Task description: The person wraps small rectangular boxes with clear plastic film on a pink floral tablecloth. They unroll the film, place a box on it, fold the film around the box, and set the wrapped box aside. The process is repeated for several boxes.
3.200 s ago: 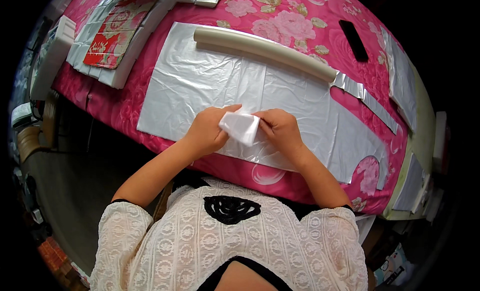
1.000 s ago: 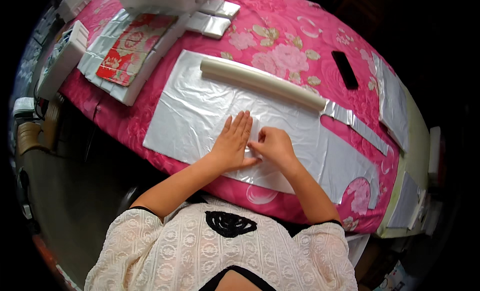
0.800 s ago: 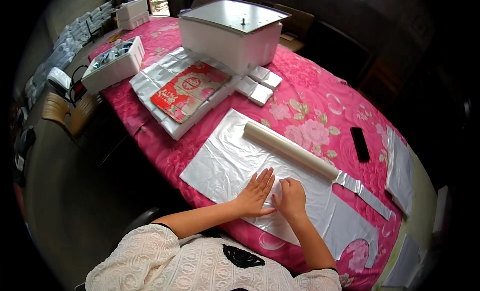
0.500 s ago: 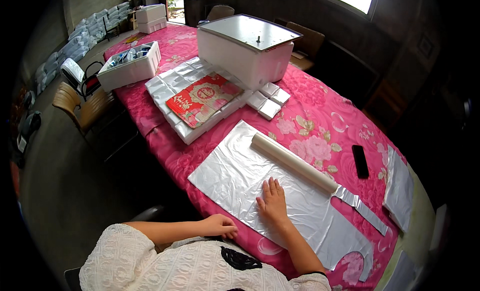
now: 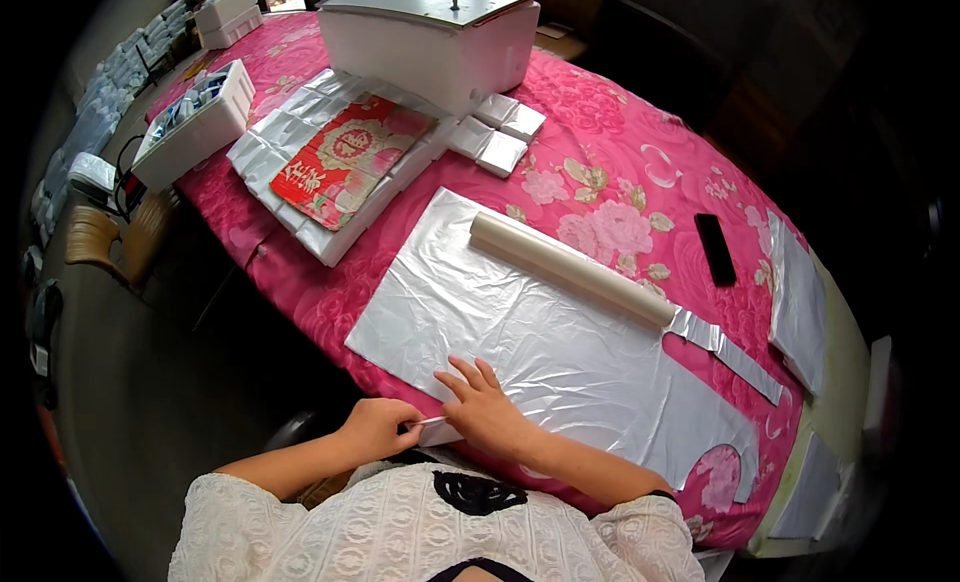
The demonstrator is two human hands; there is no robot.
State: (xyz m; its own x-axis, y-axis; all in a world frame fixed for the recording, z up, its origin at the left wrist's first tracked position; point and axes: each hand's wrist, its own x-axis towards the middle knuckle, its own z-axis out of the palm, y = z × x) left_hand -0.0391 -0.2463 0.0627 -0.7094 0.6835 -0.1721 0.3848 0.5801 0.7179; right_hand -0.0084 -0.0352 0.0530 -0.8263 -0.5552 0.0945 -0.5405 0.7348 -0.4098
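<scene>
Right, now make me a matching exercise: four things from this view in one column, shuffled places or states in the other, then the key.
Things
1. Beige tube
2. Black slab
3. Red patterned board
4. Left hand

Places or states
A. Flat on the silvery-white pile
B. Closed on a small white piece
C. Lying on the silvery plastic sheet
D. Directly on the pink flowered tablecloth

Pairs: 1-C, 2-D, 3-A, 4-B
</scene>
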